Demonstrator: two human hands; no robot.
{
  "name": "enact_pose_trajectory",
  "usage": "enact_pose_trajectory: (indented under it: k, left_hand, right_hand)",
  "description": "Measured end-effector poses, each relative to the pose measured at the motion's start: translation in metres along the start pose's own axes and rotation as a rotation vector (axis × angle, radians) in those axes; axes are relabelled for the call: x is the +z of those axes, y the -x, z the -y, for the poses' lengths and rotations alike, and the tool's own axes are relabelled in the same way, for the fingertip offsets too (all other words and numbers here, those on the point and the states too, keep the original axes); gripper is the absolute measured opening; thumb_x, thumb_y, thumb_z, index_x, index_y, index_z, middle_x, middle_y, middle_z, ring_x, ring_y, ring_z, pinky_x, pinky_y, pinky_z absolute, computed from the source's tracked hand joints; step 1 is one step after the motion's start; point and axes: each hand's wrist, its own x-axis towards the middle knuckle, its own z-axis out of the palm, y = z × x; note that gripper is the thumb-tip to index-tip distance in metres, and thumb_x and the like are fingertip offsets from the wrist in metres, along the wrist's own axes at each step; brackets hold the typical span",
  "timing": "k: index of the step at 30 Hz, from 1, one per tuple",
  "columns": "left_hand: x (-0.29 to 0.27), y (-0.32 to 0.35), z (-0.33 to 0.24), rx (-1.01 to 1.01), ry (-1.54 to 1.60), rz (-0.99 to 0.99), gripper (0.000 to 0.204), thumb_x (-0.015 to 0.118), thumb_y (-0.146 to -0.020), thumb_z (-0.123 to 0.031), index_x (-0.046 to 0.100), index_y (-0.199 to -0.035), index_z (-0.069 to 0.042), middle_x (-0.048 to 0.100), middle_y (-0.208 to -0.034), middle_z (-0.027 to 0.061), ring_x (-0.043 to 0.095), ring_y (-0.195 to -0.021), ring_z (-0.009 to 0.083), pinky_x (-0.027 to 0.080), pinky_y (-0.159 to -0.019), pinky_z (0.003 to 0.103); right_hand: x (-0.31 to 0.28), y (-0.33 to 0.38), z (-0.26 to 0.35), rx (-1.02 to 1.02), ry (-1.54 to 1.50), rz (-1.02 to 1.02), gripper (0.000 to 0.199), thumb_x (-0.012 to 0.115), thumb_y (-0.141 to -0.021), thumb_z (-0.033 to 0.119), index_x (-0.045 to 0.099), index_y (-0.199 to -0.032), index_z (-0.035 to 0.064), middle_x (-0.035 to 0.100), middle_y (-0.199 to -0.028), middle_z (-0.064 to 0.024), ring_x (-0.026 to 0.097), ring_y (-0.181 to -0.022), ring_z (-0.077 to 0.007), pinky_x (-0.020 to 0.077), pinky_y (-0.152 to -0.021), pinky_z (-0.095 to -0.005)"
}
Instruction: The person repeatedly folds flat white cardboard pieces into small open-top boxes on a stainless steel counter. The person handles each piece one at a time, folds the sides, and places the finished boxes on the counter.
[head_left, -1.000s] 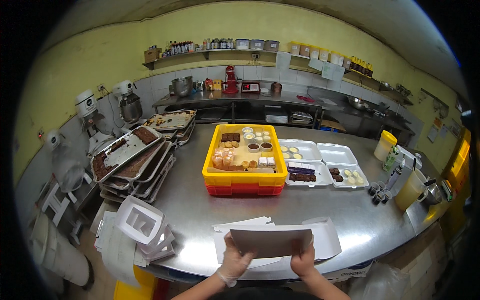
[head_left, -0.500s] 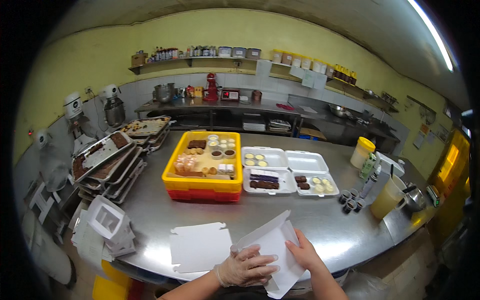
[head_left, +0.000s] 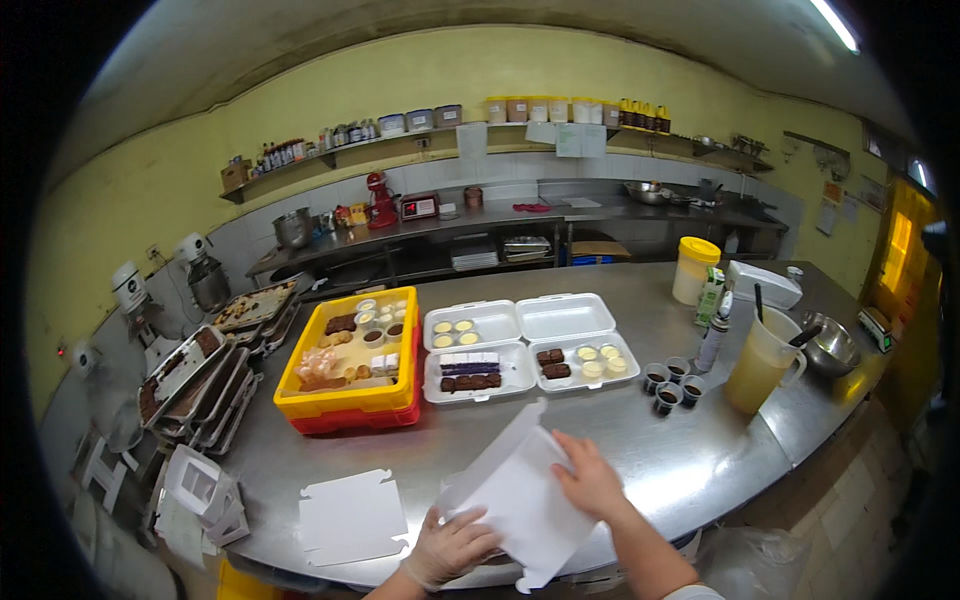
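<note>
A white cardboard box blank [head_left: 535,495], partly folded with one flap raised on its left, is held tilted at the table's near edge. My left hand [head_left: 452,548], in a clear plastic glove, is closed on its lower left side, its thumb pointing up. My bare right hand [head_left: 588,477] grips the upper right edge, with the fingertips over the card and the thumb hidden. Left of my hands, a second white cardboard blank [head_left: 352,515] with notched corners lies flat on the steel table [head_left: 465,432].
A yellow crate [head_left: 345,398] of pastries sits on a red one. Two opened foam boxes [head_left: 480,400] hold cakes and small cups. Dark-filled cups [head_left: 668,402], a pitcher [head_left: 757,372] and a steel bowl [head_left: 830,350] stand right. Trays [head_left: 225,385] and white boxes [head_left: 205,490] are left.
My view has turned to the right, so the table things appear further left. The cardboard has tilted in my hands; the left hand's spread fingers have drawn in at its edge.
</note>
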Motion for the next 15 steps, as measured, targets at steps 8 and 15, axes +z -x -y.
enact_pose_trajectory:
  k: [8, 15]
  left_hand:
    - [-0.061, 0.012, 0.042, -0.287, 0.074, -0.530, 0.014, 0.067, -0.077, -0.011, 0.057, -0.086, -0.016, 0.058, -0.074, -0.0011, 0.053, -0.067, 0.0204, 0.041, -0.073, 0.038]
    - [-0.129, 0.039, 0.067, -0.169, 0.073, -0.629, 0.010, 0.062, -0.080, -0.007, 0.058, -0.087, -0.013, 0.056, -0.076, 0.0016, 0.052, -0.065, 0.0219, 0.039, -0.064, 0.036]
  right_hand:
    - [0.020, 0.018, 0.066, -0.544, -0.085, -0.181, 0.042, 0.067, -0.081, 0.018, 0.057, -0.122, 0.0123, 0.056, -0.116, -0.0117, 0.055, -0.109, -0.0300, 0.0324, -0.104, -0.0502]
    - [0.087, 0.029, 0.162, -0.810, -0.184, -0.458, 0.026, 0.073, -0.072, 0.010, 0.065, -0.095, 0.0192, 0.057, -0.087, 0.0008, 0.057, -0.088, -0.0174, 0.0270, -0.104, -0.0459]
